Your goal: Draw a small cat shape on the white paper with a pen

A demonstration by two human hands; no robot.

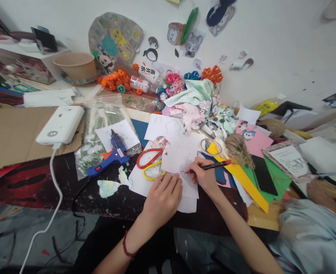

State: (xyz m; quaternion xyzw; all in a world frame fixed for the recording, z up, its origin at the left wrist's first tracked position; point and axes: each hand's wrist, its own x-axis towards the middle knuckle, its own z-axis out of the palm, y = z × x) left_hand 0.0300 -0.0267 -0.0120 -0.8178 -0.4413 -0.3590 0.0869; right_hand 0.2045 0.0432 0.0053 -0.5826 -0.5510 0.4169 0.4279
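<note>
My right hand (204, 177) grips a dark pen (216, 165) with red ends, its tip down at a white sheet (177, 158) that carries faint drawn lines. Fingers stretched out and flat, my left hand (164, 196) rests on the lower part of the white paper, holding nothing. Left of the sheet lie a red loop (148, 157) and a yellow loop (151, 174), which look like scissors handles; whatever joins them is hidden. A further white sheet with an outline drawing (162, 126) lies behind.
A blue glue gun (111, 159) and a white power bank (61, 125) with a cable lie leftward. On the right are twine (239, 149), a yellow strip (249, 188) and a black phone (263, 176). Another person's sleeve (313, 236) shows at right. Bottles (143, 83) and fabric (191, 95) crowd the back.
</note>
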